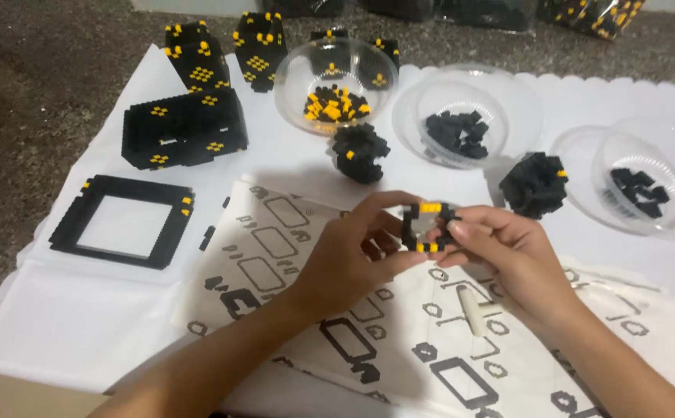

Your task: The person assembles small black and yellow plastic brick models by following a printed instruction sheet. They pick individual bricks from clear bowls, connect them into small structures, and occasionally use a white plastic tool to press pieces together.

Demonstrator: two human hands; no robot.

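I hold a small ring of black and yellow bricks [429,227] between both hands, just above the printed instruction sheet [291,255] that I take as my landmark. My left hand [353,259] pinches the ring's left side, thumb under and forefinger arched over the top; my right hand [500,248] closes narrowly on its right side, fingertips pressed against the edge. So the ring sits between the two hands, touching both, neither nearer than the other. Its open face is turned toward me and slightly up, and its yellow top strip runs left to right, along the line between my hands. Beyond the sheet's far edge lies a black brick cluster [360,152], and further back a clear bowl of yellow and black bricks [336,77]. Left of the sheet rests a flat black square frame [124,222].
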